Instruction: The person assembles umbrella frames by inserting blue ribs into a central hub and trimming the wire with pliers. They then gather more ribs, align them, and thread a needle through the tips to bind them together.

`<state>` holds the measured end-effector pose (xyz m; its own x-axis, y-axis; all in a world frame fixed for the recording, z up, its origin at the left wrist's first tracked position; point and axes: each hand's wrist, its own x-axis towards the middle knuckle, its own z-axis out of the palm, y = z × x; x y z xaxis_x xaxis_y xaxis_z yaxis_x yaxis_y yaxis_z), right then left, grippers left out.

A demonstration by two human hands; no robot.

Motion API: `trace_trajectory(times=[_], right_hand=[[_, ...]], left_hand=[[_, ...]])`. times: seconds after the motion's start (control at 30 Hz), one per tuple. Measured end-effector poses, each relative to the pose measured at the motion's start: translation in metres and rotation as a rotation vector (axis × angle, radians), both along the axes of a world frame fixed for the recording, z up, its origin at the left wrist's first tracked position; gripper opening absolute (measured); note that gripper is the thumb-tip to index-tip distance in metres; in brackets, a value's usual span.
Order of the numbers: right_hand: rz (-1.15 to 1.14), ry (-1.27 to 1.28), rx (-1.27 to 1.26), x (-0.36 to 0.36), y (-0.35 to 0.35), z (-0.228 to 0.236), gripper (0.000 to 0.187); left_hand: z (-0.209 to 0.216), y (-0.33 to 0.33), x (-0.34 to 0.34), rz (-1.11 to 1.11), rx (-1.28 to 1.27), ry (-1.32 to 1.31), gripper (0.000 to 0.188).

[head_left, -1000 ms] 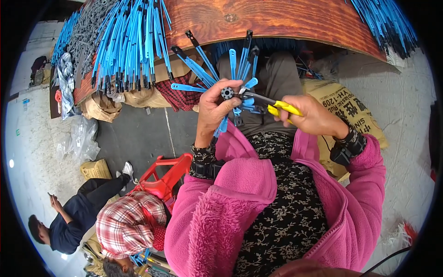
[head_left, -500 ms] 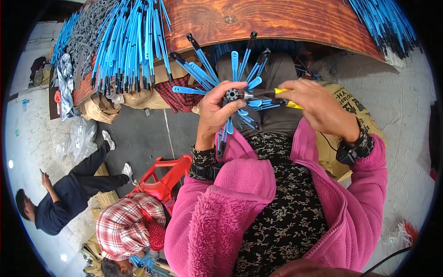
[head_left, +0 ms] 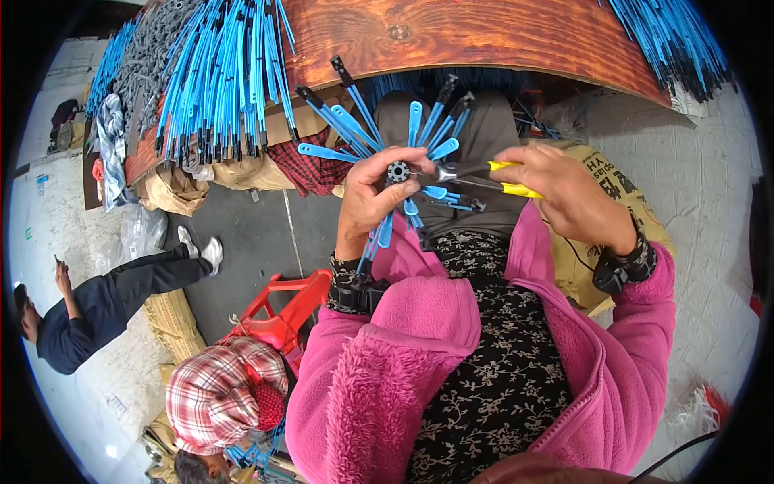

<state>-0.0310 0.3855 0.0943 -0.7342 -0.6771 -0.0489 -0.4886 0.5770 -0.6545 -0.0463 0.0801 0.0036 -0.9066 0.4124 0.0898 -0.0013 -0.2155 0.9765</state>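
My left hand (head_left: 364, 195) is closed around a round black notched hub (head_left: 398, 172), thumb and fingers at its sides. Flat blue plastic arms (head_left: 346, 121), some with black ends, fan out from the hub in most directions. In my right hand (head_left: 574, 196) is a pair of pliers with yellow handles (head_left: 520, 190). Its metal jaws (head_left: 445, 173) point left at the hub, a short way from it. What looks like a thin wire runs between jaws and hub. The hub assembly is held above my lap.
A wooden table (head_left: 484, 36) lies ahead, with blue rods (head_left: 222, 81) and grey chain-like parts (head_left: 161, 68) on its left. More blue rods (head_left: 673, 40) lie at far right. A red plastic stool (head_left: 282, 319), a bent-over person (head_left: 226, 379) and a walking person (head_left: 93, 310) are at left.
My right hand and the pliers have moved right, so the jaws are farther from the hub. My left hand has shifted slightly left and down with the hub. The walking person has moved.
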Motion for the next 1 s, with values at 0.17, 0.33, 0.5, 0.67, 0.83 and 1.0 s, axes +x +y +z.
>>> trace_trajectory(times=[0.17, 0.33, 0.5, 0.67, 0.83, 1.0], right_hand=[[-0.009, -0.027, -0.006, 0.001, -0.003, 0.001, 0.046], [-0.048, 0.273, 0.119, 0.004, -0.013, -0.009, 0.043], [-0.05, 0.345, 0.164, 0.005, -0.015, -0.01, 0.04], [-0.034, 0.386, 0.189, 0.003, -0.015, -0.009, 0.036], [-0.029, 0.432, 0.198, 0.001, -0.016, -0.012, 0.032], [-0.017, 0.331, 0.188, -0.004, -0.016, -0.009, 0.028]], left_hand=[[-0.001, 0.0, -0.001, -0.008, -0.071, 0.064, 0.041], [0.004, 0.006, -0.001, 0.009, -0.168, 0.095, 0.042], [0.005, 0.007, 0.0, 0.013, -0.161, 0.075, 0.04], [0.004, 0.004, -0.002, -0.024, -0.155, 0.067, 0.038], [0.002, 0.004, -0.005, -0.037, -0.123, 0.112, 0.035], [0.002, 0.003, -0.005, -0.031, -0.107, 0.116, 0.035]])
